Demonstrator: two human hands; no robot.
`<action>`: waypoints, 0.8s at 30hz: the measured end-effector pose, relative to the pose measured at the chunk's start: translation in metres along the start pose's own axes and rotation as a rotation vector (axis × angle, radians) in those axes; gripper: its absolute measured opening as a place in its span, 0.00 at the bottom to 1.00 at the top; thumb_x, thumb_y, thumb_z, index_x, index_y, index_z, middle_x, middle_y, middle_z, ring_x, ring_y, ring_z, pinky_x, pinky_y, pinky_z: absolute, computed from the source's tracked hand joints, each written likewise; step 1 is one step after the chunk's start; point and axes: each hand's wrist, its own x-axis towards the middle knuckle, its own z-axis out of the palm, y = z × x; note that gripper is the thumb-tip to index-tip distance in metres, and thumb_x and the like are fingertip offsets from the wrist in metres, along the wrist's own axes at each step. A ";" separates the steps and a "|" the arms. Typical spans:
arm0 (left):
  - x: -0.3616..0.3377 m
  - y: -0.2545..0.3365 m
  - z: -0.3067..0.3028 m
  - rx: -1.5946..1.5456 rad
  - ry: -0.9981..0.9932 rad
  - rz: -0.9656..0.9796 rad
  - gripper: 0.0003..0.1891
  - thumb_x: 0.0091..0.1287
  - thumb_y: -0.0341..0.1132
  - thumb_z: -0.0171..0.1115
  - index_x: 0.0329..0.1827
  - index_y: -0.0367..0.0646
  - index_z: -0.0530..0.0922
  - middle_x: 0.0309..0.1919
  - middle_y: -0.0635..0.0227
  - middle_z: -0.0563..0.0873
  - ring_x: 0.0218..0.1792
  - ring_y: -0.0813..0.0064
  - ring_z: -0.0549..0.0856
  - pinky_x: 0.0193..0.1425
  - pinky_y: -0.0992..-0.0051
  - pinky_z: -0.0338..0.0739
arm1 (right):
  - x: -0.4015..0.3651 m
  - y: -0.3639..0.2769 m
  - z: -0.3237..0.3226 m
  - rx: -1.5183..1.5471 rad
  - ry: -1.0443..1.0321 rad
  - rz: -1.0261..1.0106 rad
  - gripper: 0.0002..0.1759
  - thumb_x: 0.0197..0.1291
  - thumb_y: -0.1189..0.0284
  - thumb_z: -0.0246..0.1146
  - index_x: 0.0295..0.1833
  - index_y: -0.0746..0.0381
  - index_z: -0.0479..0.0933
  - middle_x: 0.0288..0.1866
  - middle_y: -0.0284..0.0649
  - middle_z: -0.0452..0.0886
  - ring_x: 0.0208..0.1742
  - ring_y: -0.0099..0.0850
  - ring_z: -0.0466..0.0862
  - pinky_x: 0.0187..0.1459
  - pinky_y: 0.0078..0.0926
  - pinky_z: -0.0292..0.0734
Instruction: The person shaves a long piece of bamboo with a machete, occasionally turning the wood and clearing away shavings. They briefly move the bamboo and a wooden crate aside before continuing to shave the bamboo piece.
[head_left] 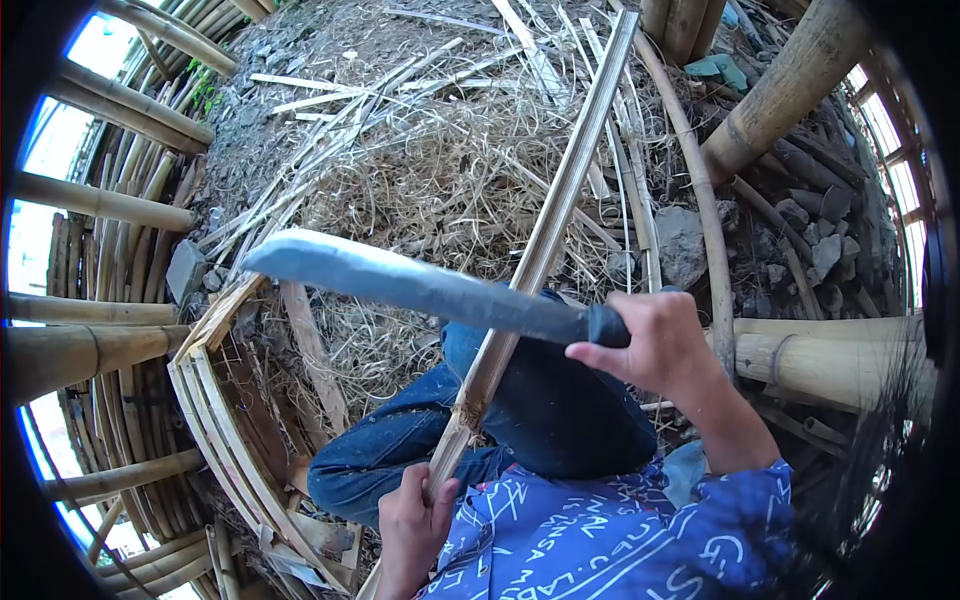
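A machete [400, 285] with a broad, worn grey blade is gripped by its dark handle in my right hand [660, 335]. Its blade points left and passes over a long split bamboo strip [560, 190]. My left hand [412, 525] is closed round the strip's near end, close to my body. The strip slants up and away across my bent leg, its hollow inner side and a rough brown node [467, 412] showing. Blue jeans [560, 420] lie beneath both the strip and the blade.
Curly bamboo shavings [430, 190] and loose strips cover the ground ahead. A bundle of bent bamboo slats [225, 430] stands at left. Thick bamboo poles [790, 90] rise at right near broken stones [682, 245]. Bamboo fencing [130, 200] borders the left side.
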 end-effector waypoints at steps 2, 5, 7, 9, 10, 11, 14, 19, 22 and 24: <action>-0.001 -0.001 0.000 -0.001 -0.001 -0.017 0.15 0.68 0.40 0.65 0.42 0.36 0.74 0.16 0.53 0.78 0.19 0.51 0.81 0.22 0.62 0.72 | 0.000 0.012 0.004 0.038 0.048 0.017 0.39 0.52 0.33 0.62 0.21 0.63 0.72 0.15 0.44 0.74 0.22 0.46 0.82 0.25 0.40 0.75; -0.001 0.004 -0.002 0.027 -0.007 -0.020 0.14 0.68 0.40 0.65 0.42 0.37 0.74 0.17 0.53 0.78 0.19 0.51 0.81 0.22 0.62 0.72 | 0.001 0.013 -0.001 -0.032 0.022 0.020 0.39 0.53 0.33 0.61 0.22 0.64 0.73 0.16 0.45 0.75 0.23 0.47 0.81 0.27 0.41 0.75; -0.004 0.000 -0.003 0.010 -0.012 -0.027 0.14 0.68 0.40 0.65 0.41 0.37 0.74 0.17 0.53 0.78 0.19 0.51 0.81 0.22 0.62 0.72 | 0.005 0.019 -0.003 -0.077 0.009 0.023 0.39 0.54 0.33 0.60 0.23 0.64 0.74 0.16 0.45 0.75 0.23 0.47 0.81 0.27 0.41 0.75; -0.009 -0.003 -0.004 -0.009 -0.018 -0.040 0.14 0.68 0.40 0.65 0.41 0.36 0.74 0.18 0.53 0.78 0.19 0.51 0.81 0.22 0.62 0.72 | 0.012 0.033 -0.007 -0.037 0.133 0.102 0.40 0.54 0.31 0.58 0.22 0.61 0.76 0.15 0.44 0.77 0.21 0.42 0.83 0.28 0.39 0.78; -0.012 -0.003 -0.007 0.022 -0.010 -0.031 0.14 0.68 0.40 0.65 0.41 0.37 0.74 0.19 0.53 0.79 0.20 0.51 0.81 0.23 0.62 0.72 | 0.017 0.043 -0.010 -0.040 0.132 0.103 0.40 0.54 0.31 0.58 0.22 0.61 0.76 0.15 0.44 0.77 0.21 0.42 0.83 0.28 0.39 0.78; -0.014 -0.001 -0.010 0.053 -0.001 -0.022 0.13 0.68 0.39 0.65 0.40 0.37 0.74 0.20 0.53 0.79 0.20 0.50 0.82 0.23 0.62 0.72 | 0.023 0.056 -0.013 -0.024 0.147 0.170 0.40 0.55 0.31 0.57 0.24 0.61 0.78 0.15 0.43 0.77 0.22 0.42 0.84 0.28 0.40 0.78; -0.014 0.026 -0.017 0.262 -0.096 -0.328 0.10 0.71 0.40 0.54 0.43 0.44 0.79 0.25 0.51 0.83 0.30 0.43 0.83 0.32 0.52 0.77 | 0.032 0.073 -0.018 -0.031 0.142 0.233 0.40 0.56 0.31 0.56 0.26 0.61 0.80 0.16 0.42 0.78 0.23 0.40 0.84 0.30 0.39 0.78; -0.018 0.014 -0.020 0.117 -0.061 -0.252 0.10 0.71 0.40 0.54 0.41 0.44 0.78 0.25 0.48 0.82 0.29 0.41 0.82 0.31 0.52 0.75 | 0.044 0.080 -0.018 -0.062 0.135 0.188 0.42 0.56 0.29 0.54 0.25 0.61 0.80 0.15 0.42 0.77 0.23 0.40 0.84 0.29 0.36 0.77; -0.022 0.009 -0.024 0.078 -0.027 -0.197 0.07 0.70 0.37 0.56 0.41 0.44 0.78 0.25 0.48 0.82 0.27 0.43 0.81 0.30 0.54 0.73 | 0.053 0.093 -0.012 -0.032 0.109 0.218 0.42 0.55 0.28 0.54 0.25 0.60 0.80 0.15 0.41 0.77 0.23 0.40 0.84 0.29 0.36 0.78; -0.024 0.007 -0.026 0.079 -0.001 -0.166 0.06 0.70 0.36 0.56 0.42 0.44 0.78 0.25 0.48 0.82 0.26 0.45 0.81 0.30 0.55 0.72 | 0.060 0.092 -0.013 -0.065 0.156 0.201 0.42 0.56 0.28 0.53 0.25 0.60 0.80 0.15 0.41 0.78 0.23 0.39 0.84 0.30 0.36 0.79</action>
